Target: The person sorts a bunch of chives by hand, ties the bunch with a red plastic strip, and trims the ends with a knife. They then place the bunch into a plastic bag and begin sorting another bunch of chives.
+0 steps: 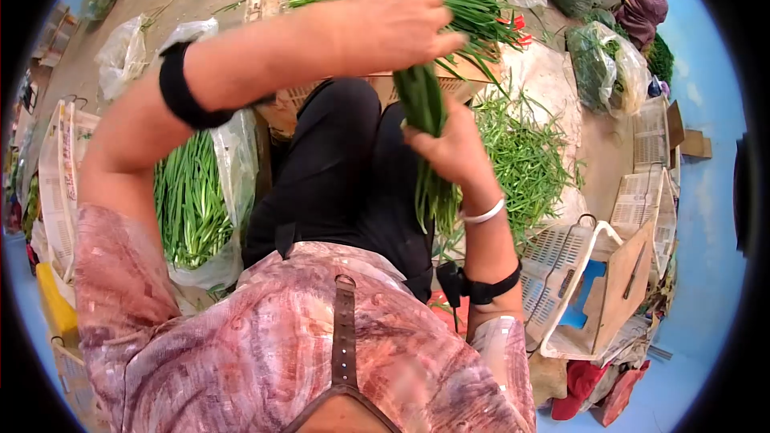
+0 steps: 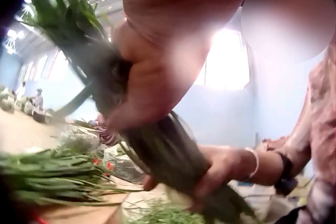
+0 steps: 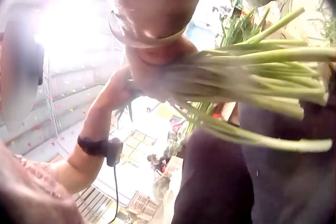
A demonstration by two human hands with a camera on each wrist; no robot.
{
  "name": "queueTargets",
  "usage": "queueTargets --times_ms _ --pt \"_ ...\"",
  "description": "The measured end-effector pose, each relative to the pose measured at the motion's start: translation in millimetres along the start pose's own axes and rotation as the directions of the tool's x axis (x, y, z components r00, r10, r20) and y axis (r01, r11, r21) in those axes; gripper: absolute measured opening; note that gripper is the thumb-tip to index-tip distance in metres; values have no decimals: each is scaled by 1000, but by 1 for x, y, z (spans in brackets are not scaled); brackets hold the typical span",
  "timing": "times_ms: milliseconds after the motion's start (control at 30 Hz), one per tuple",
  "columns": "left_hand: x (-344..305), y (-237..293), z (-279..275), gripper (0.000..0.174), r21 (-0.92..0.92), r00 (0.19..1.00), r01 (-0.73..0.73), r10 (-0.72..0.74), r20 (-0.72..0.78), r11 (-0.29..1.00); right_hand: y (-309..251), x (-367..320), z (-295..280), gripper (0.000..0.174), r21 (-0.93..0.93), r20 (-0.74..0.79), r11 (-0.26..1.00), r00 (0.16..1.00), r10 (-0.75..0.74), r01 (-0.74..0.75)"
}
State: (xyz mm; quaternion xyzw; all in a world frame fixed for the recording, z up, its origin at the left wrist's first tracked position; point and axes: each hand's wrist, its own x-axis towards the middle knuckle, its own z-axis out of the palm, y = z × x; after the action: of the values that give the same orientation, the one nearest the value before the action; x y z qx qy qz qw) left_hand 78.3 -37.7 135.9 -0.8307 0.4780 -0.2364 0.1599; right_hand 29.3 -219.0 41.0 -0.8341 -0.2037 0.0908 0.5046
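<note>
A bunch of long, flat-leaved greens [image 1: 421, 96] is held up over the lap, dark leaves at the far end and pale stalk ends toward the body. The left hand [image 1: 393, 22] grips its upper, leafy part, its fingers wrapped round the leaves in the left wrist view. Lower down, the right hand [image 1: 455, 144] holds the same bunch with its thumb across the front. In the right wrist view, pale cut stalks [image 3: 283, 79] fan out below that hand. Just beyond the hands, more long greens [image 1: 473, 12] lie on a crate top [image 1: 465, 64].
Loose green trimmings [image 1: 525, 156] are heaped on the floor at the right. A plastic-lined bundle of greens [image 1: 192, 200] stands at the left. White crates [image 1: 553, 265] line the right side, one with a board [image 1: 622, 289]. Farther off, a person [image 1: 642, 12] sits by filled bags [image 1: 601, 68].
</note>
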Motion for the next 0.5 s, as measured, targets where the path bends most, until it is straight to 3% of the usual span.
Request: queueTargets --times_ms 33,67,133,167,200,267,300,333,400,467,500 --pt "11 -10 1 39 101 973 -61 82 -216 993 -12 0 -16 29 180 85 973 988 128 -141" --pt "19 -20 1 45 217 892 -99 183 -413 971 -16 3 -32 26 201 130 960 977 171 -195" --pt "26 -32 -25 94 63 986 -100 107 -131 993 -13 0 -59 30 486 100 848 977 190 -214" --pt "25 -35 -37 90 126 984 -45 66 -168 991 -1 -3 -69 37 626 42 753 973 225 -201" --pt "20 -40 -54 101 25 966 -47 52 -252 999 7 -6 -82 47 657 26 733 978 209 -174" --pt "3 -40 -35 49 -476 829 -12 -258 -497 879 8 -16 -89 56 817 -57 575 990 131 -29" --pt "3 -33 -23 51 -841 871 48 -435 -229 539 11 -18 -91 65 870 -63 493 993 99 6" --pt "3 -22 -7 54 -987 885 144 -455 98 68 17 -16 -89 65 867 -71 498 993 97 13" --pt "3 14 54 63 -872 923 174 -234 307 -458 26 -5 -80 60 991 -77 106 993 -94 87" --pt "3 70 94 74 -508 947 229 70 312 -830 24 6 -68 65 994 -75 74 992 -106 83" --pt "0 92 111 82 -443 960 243 149 237 -863 22 15 -63 65 989 -98 96 987 -127 111"
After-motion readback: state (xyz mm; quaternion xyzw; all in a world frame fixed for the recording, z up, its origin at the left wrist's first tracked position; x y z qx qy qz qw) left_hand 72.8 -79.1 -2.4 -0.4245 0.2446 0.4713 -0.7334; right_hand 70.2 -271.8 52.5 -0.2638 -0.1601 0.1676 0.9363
